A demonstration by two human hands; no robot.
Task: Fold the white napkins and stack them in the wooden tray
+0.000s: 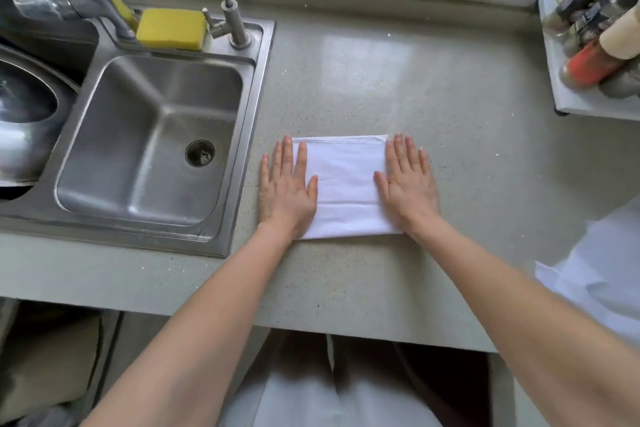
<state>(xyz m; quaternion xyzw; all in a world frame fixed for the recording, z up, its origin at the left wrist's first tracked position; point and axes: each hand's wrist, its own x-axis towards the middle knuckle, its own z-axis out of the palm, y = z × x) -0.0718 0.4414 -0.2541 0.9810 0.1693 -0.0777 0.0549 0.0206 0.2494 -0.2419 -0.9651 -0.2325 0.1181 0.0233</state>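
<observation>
Napkin (pixel 346 189), white and folded into a rectangle, lies flat on the speckled grey counter (pixel 450 114), just right of the steel sink (pixel 152 146) and near the counter's front edge. The person's left hand (pixel 287 189) lies palm down on the napkin's left edge, its fingers straight and slightly spread, part of the hand on the cloth and part on the counter. The right hand (pixel 408 184) lies flat in the same way over the right edge, its thumb on the cloth. Neither grip is curled round anything; both are spread and pressing down. More white cloth (pixel 602 274) lies at the near right of the counter, blurred. A yellow sponge (pixel 171 28) sits on the far rim of the sink between two taps. Spice bottles (pixel 602 28) fill a white rack at the far right.
</observation>
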